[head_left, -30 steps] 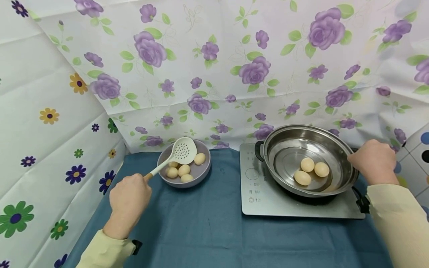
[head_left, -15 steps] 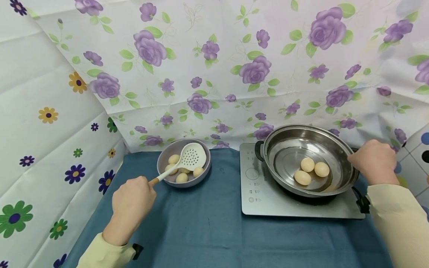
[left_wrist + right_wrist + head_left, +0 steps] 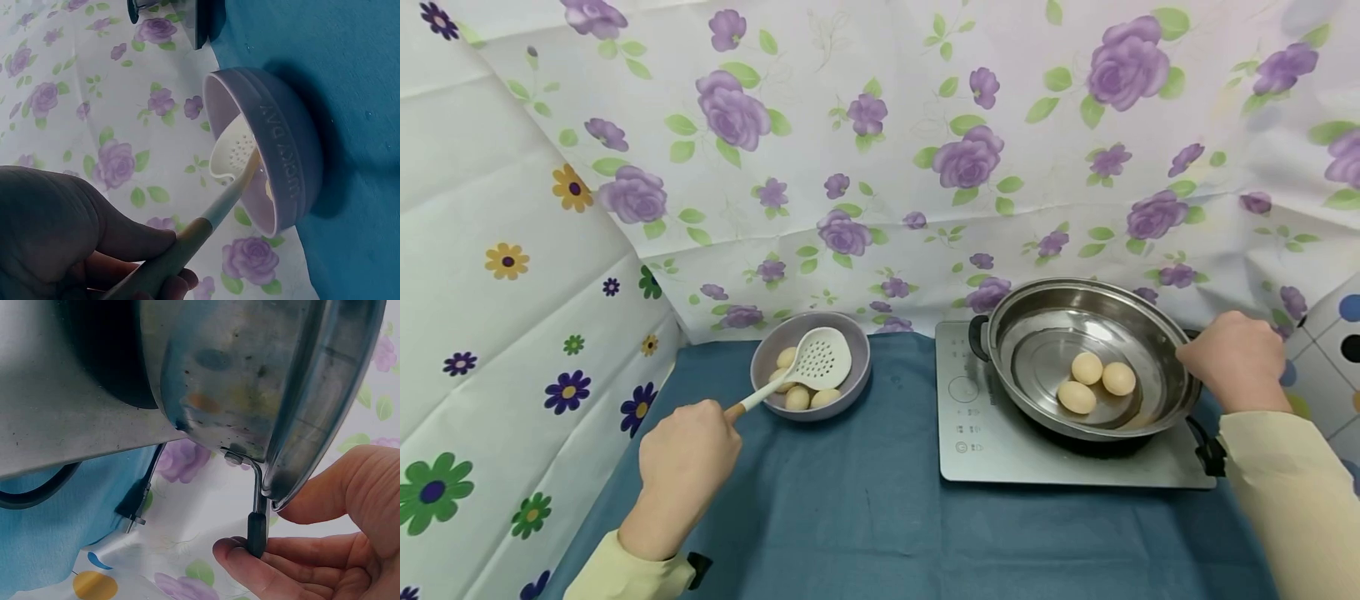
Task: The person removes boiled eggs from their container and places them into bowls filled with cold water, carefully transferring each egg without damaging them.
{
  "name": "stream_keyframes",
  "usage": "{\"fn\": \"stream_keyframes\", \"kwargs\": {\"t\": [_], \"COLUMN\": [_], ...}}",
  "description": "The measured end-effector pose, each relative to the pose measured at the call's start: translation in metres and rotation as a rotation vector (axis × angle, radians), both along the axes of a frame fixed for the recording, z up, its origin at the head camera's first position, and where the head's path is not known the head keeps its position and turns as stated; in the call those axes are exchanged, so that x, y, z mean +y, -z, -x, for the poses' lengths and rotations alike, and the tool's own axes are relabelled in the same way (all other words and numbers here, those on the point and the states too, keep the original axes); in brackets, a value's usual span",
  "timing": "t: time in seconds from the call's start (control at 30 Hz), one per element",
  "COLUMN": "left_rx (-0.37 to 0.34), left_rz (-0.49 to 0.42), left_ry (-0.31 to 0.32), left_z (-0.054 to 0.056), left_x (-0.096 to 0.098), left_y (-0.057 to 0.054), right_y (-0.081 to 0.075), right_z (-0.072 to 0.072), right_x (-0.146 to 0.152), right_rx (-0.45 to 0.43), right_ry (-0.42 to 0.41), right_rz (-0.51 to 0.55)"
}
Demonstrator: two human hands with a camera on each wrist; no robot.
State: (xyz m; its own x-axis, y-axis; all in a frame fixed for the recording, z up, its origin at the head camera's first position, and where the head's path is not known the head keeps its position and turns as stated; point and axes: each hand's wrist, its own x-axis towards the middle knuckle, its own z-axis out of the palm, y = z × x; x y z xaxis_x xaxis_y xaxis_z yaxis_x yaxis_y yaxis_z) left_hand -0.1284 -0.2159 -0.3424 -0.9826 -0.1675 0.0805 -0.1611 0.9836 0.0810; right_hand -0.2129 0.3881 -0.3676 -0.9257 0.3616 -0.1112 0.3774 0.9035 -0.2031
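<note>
My left hand (image 3: 688,446) grips the wooden end of a white skimmer (image 3: 822,358), whose perforated head hangs inside a grey-purple bowl (image 3: 859,340). Several pale eggs (image 3: 797,398) lie in the bowl, partly covered by the skimmer. In the left wrist view, thumb and fingers wrap the handle, and the bowl (image 3: 287,144) reads "LUCKY DAY". On the right, my right hand (image 3: 1232,362) holds the side handle of a steel pot (image 3: 1037,333). Three eggs (image 3: 1077,397) sit on the pot's bottom. The right wrist view has curled fingers under the black handle (image 3: 257,534) and the thumb at the rim.
Under the pot is a silver induction cooker (image 3: 962,425) on a blue cloth (image 3: 865,517). A black plug (image 3: 132,503) on a cord appears below the cooker's edge in the right wrist view. Floral sheeting (image 3: 865,167) rises right behind the bowl and pot.
The skimmer head has dipped lower in the bowl, shifting right, then slightly back left. Eggs in the bowl have rolled about. My right hand and the pot stay put.
</note>
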Motion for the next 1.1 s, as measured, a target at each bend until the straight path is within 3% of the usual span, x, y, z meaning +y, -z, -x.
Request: {"fn": "stream_keyframes", "kwargs": {"t": [0.1,0.3,0.4,0.77,1.1], "left_rx": [0.046,0.281,0.344,0.395,0.325], "left_rz": [0.016,0.079,0.102,0.135,0.112], "left_ry": [0.002,0.004,-0.010,-0.033,-0.018], "left_z": [-0.002,0.002,0.005,0.006,-0.001], "left_x": [-0.004,-0.007,-0.009,-0.013,-0.008], "left_y": [0.001,0.007,0.008,0.011,0.010], "right_y": [0.000,-0.001,-0.001,-0.002,-0.001], "right_z": [0.001,-0.001,-0.001,0.000,0.001], "right_x": [-0.002,-0.001,-0.002,-0.004,-0.002], "right_rx": [0.000,0.001,-0.002,-0.003,0.000], "right_ry": [-0.004,0.003,0.002,0.003,-0.003], "right_rz": [-0.001,-0.004,-0.003,-0.026,-0.024]}}
